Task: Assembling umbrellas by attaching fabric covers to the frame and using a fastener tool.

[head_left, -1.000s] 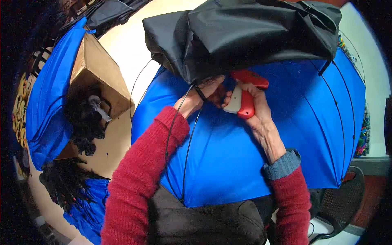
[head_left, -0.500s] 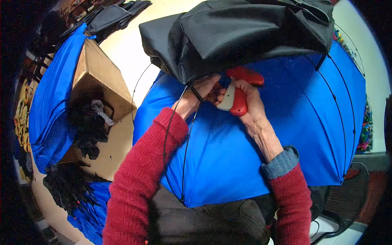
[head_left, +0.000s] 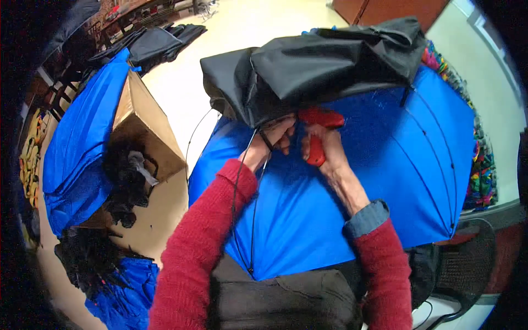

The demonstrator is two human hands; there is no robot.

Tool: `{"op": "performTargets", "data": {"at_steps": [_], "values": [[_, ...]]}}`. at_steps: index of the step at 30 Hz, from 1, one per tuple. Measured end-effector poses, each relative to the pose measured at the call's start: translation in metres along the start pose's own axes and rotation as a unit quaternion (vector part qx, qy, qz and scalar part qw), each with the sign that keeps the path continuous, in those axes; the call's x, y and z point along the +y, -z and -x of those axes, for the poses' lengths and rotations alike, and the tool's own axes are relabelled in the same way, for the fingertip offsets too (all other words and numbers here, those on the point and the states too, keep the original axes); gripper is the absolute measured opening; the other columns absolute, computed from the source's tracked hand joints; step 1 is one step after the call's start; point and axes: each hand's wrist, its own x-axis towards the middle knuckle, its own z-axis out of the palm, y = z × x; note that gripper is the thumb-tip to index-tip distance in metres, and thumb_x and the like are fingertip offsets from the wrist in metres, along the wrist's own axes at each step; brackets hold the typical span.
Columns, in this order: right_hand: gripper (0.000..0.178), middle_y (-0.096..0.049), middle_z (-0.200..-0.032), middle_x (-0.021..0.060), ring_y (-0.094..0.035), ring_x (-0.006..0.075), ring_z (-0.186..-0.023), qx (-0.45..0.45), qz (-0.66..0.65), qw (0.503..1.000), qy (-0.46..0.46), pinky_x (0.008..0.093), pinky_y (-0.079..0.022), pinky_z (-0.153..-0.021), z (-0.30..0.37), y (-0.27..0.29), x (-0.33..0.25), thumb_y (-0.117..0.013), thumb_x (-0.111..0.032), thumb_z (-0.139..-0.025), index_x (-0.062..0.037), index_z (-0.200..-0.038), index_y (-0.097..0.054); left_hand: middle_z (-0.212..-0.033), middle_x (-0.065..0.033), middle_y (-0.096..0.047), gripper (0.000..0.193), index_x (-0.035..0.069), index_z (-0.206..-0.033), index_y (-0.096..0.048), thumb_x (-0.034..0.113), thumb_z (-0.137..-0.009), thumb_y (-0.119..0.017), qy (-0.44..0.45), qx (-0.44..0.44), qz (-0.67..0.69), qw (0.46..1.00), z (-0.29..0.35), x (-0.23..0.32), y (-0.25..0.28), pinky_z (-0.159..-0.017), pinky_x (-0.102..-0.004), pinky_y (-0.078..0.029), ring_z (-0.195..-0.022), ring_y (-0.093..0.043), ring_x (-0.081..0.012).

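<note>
Pale floor [head_left: 179, 74], cardboard box [head_left: 157, 132] left, mesh chair [head_left: 467, 261] right. Blue canopy [head_left: 308, 225] spread before me, black fabric [head_left: 324, 69] beyond. My right hand [head_left: 328, 147] clamps red tool [head_left: 322, 117] over canopy; left hand [head_left: 279, 135] curled by fabric edge, can't tell grip.

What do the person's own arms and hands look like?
Left sleeve and right sleeve are red, fuzzy knit. Only the right ends in a turned-back, blue-grey cuff. Left hand and right hand wear no gloves; a black band lies beyond the left sleeve.
</note>
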Motion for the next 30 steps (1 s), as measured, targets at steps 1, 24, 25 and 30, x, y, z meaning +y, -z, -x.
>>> {"op": "performTargets", "data": {"at_steps": [1, 24, 25, 30], "values": [[0.022, -0.058, -0.071, 0.0118, -0.059, 0.023, -0.059, -0.031, 0.003, 0.999, 0.02, 0.0375, -0.052, -0.053, 0.008, -0.003, -0.004, -0.052, -0.019, -0.081, -0.0011, -0.093, -0.049, -0.073, -0.0039, -0.049, 0.03, 0.007, -0.097, -0.053, 0.035, -0.088, -0.052, 0.024, 0.008, 0.011, 1.0, 0.002, 0.005, -0.001, -0.042, -0.0282, -0.043, -0.052, -0.048, -0.0122], [0.023, -0.062, -0.073, 0.0151, -0.063, 0.0236, -0.059, 0.008, -0.064, 0.997, -0.045, 0.0356, -0.055, -0.054, 0.136, -0.027, 0.026, -0.056, -0.013, -0.079, 0.0027, -0.095, -0.051, -0.058, 0.0007, -0.036, 0.03, 0.005, -0.092, -0.044, 0.034, -0.094, -0.04, 0.139, -0.068, 0.04, 0.987, 0.142, 0.018, -0.011, -0.039, -0.0252, -0.039, -0.043, -0.035, -0.0082], [0.023, -0.062, -0.073, 0.0151, -0.063, 0.0236, -0.059, 0.01, -0.06, 0.997, -0.048, 0.0356, -0.055, -0.054, 0.136, -0.027, 0.026, -0.056, -0.013, -0.079, 0.0027, -0.095, -0.051, -0.058, 0.0006, -0.036, 0.03, 0.005, -0.092, -0.044, 0.034, -0.094, -0.04, 0.136, -0.067, 0.037, 0.988, 0.142, 0.019, -0.012, -0.039, -0.0252, -0.039, -0.043, -0.035, -0.0082], [0.023, -0.061, -0.072, 0.0139, -0.062, 0.0225, -0.056, 0.015, -0.06, 0.997, -0.045, 0.0334, -0.053, -0.051, 0.138, -0.031, 0.029, -0.057, -0.016, -0.078, 0.0019, -0.092, -0.051, -0.056, 0.001, -0.037, 0.028, 0.008, -0.091, -0.045, 0.035, -0.094, -0.039, 0.136, -0.052, 0.025, 0.989, 0.141, 0.018, -0.015, -0.038, -0.0254, -0.037, -0.04, -0.031, -0.0085]]}}
